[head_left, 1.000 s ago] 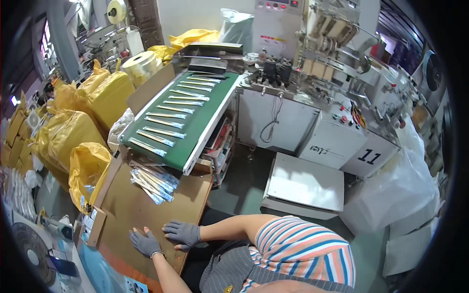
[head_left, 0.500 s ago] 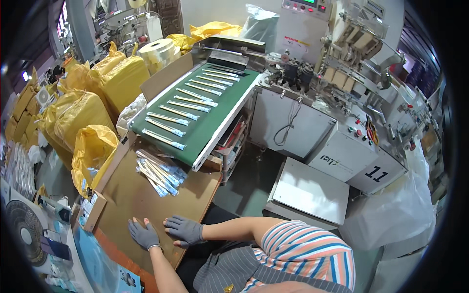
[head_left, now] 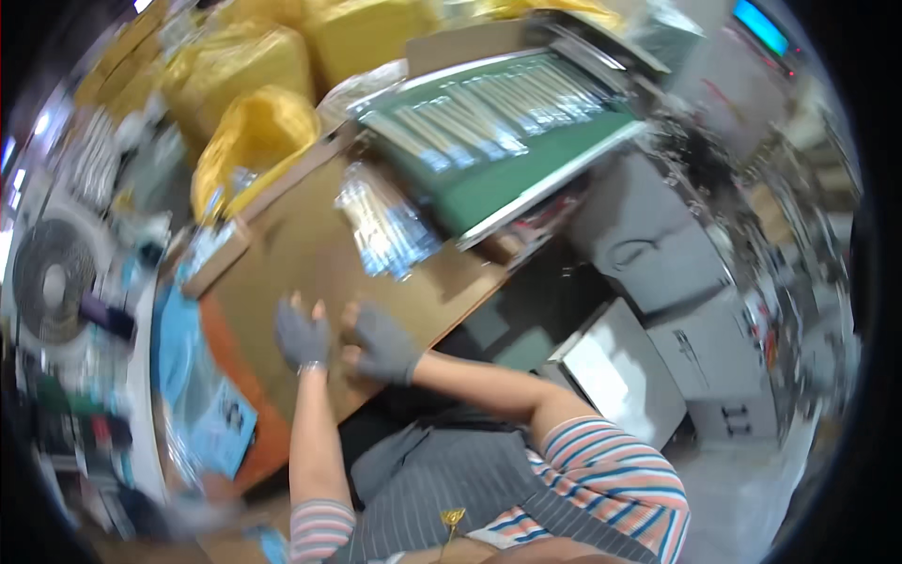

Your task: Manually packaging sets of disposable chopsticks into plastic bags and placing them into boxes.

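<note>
Since the earlier frame the view has swung down and closer, so the brown cardboard sheet (head_left: 310,263) on the desk now fills the middle and the picture is blurred. Both hands remain flat on the sheet, side by side and nearly touching: the left hand (head_left: 302,334) and the right hand (head_left: 381,340), each in a grey fingerless glove, palms down, fingers spread and gripping nothing. Both forearms reach up from the lower edge, the right one bent across from a striped sleeve (head_left: 611,470). A heap of clear slim packets (head_left: 385,226) lies on the sheet beyond the hands. Further packets lie in rows on the green conveyor belt (head_left: 498,132). Yellow bags (head_left: 249,141) stand to the left.
</note>
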Tool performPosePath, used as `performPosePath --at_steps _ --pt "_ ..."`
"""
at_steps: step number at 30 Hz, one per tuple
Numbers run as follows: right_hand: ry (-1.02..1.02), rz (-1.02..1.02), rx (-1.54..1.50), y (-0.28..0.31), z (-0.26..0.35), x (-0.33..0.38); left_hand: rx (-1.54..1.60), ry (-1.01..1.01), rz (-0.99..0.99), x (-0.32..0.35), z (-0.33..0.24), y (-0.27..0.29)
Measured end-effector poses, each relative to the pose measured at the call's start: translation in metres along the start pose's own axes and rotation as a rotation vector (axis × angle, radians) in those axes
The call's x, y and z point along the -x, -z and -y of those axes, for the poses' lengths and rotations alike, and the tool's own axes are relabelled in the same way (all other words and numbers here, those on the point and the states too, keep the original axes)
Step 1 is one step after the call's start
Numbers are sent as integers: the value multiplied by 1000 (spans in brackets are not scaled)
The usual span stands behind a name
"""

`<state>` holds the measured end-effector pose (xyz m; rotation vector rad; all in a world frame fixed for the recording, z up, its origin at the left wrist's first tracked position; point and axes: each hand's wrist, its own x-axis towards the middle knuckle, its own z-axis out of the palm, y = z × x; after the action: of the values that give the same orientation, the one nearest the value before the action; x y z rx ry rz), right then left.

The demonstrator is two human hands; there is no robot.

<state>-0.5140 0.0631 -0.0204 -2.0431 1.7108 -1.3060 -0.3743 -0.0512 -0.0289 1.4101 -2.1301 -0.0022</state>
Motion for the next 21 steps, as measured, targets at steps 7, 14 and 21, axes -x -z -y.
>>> performPosePath --at_steps 7,14,21 --pt "-227 -54 527 34 -92 -158 -28 38 -36 7 21 2" --pt "-752 170 281 40 -129 -177 17 101 -42 -2 30 1" --pt "-723 -134 -534 0 -131 -141 361 276 57 -25 26 -20"
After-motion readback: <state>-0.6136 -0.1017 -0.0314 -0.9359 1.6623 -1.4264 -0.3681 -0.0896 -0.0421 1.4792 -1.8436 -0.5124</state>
